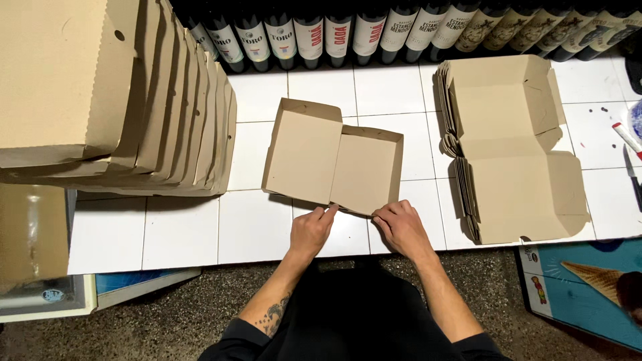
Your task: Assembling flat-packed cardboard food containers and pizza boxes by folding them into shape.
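both hands pinch near wall of half-folded box (334, 160) | left hand (311, 232) at 7, right hand (400, 227) at 5 | crease evenly, I'd say, box flat on bench (180, 230)

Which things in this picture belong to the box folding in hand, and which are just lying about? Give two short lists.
In use: half-folded cardboard box, held at its near edge by the left hand and right hand; stack of flat box blanks; pile of folded boxes.

Lying about: row of wine bottles; marker pen; ice-cream picture board.
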